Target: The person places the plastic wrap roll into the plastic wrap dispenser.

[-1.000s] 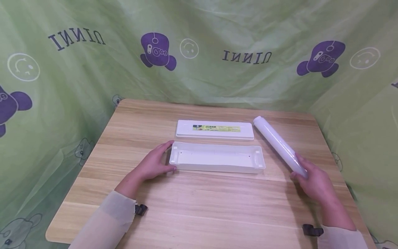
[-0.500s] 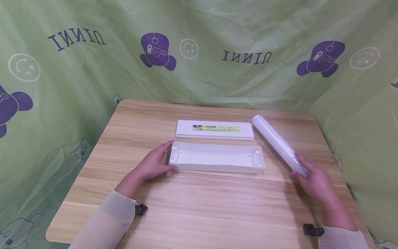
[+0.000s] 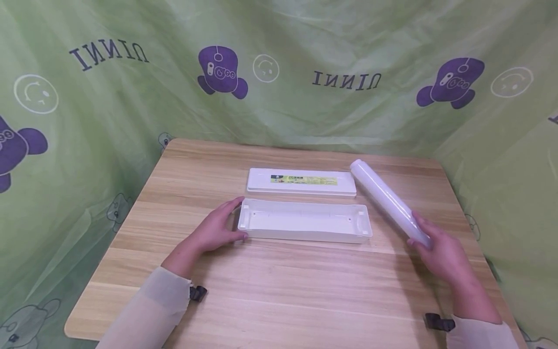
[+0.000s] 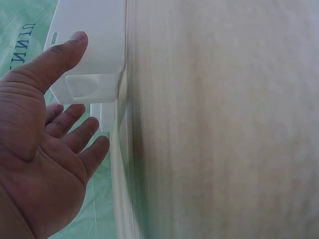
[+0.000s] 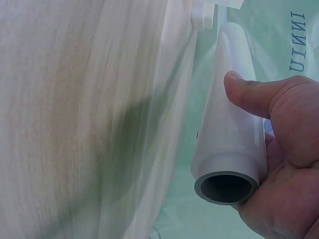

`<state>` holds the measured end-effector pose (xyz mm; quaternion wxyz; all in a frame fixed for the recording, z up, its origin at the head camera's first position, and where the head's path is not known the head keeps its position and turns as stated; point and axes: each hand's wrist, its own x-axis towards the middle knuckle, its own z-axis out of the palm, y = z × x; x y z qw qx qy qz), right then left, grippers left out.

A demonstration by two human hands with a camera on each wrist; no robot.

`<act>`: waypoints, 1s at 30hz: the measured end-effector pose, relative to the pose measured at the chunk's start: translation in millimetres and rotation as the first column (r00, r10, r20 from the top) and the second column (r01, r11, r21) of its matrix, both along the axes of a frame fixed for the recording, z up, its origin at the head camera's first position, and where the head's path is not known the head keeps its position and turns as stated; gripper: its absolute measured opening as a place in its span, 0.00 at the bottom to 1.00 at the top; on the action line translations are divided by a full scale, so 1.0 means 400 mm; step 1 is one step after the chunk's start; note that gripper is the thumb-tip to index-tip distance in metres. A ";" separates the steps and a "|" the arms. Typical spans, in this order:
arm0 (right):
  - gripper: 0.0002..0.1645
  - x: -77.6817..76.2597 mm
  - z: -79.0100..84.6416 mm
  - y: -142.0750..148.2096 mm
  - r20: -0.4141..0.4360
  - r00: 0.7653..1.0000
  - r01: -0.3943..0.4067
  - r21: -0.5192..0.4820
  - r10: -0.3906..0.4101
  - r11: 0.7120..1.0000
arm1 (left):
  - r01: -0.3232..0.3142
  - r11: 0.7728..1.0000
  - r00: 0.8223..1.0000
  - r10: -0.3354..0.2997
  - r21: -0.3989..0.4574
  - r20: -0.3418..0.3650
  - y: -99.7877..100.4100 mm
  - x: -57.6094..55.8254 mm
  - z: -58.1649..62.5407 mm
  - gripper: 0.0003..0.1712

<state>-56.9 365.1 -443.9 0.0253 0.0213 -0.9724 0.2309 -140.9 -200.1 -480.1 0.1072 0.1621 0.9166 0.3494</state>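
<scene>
My right hand [image 3: 442, 254] grips the near end of a roll of cling film [image 3: 388, 201], thumb on one side and fingers round the other. The roll slants away to the left, its far end beside the lid's right end. In the right wrist view the hollow core [image 5: 227, 188] shows at the near end. My left hand [image 3: 213, 230] spans the left end of a long white plastic box [image 3: 305, 235], its thumb on the front wall and a fingertip at the back corner. The box has no lid on it, and its inside is bare.
Behind the box lies its white lid [image 3: 261, 186], with a green and yellow label [image 3: 303, 180] on top. Everything rests on or over a wooden table [image 3: 279, 291]. A green patterned curtain [image 3: 287, 111] hangs close round the table's back and sides.
The far end of the cling film roll has swung slightly left and up in the view, towards the lid. My left hand and the box have stayed in place.
</scene>
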 end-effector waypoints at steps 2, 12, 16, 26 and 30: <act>0.51 0.000 0.000 -0.001 -0.005 1.000 -0.002 0.002 0.002 1.000 | -0.003 1.000 1.000 0.003 -0.001 0.002 0.000 0.000 -0.001 0.64; 0.51 0.003 0.007 -0.007 -0.036 0.999 -0.025 -0.004 0.025 1.000 | -0.010 1.000 1.000 0.010 -0.006 0.002 0.001 0.001 0.000 0.64; 0.51 0.006 0.013 -0.011 -0.029 0.999 -0.024 0.000 0.024 1.000 | -0.010 1.000 1.000 0.010 -0.001 0.005 0.002 -0.001 0.000 0.64; 0.51 0.010 0.020 -0.018 -0.036 0.999 -0.034 0.004 0.035 0.999 | -0.009 1.000 1.000 0.009 0.003 -0.008 0.004 0.001 0.000 0.64; 0.51 0.008 0.020 -0.018 -0.056 0.998 -0.041 -0.003 0.041 0.999 | -0.003 1.000 1.000 0.003 0.008 -0.005 0.004 0.000 0.002 0.64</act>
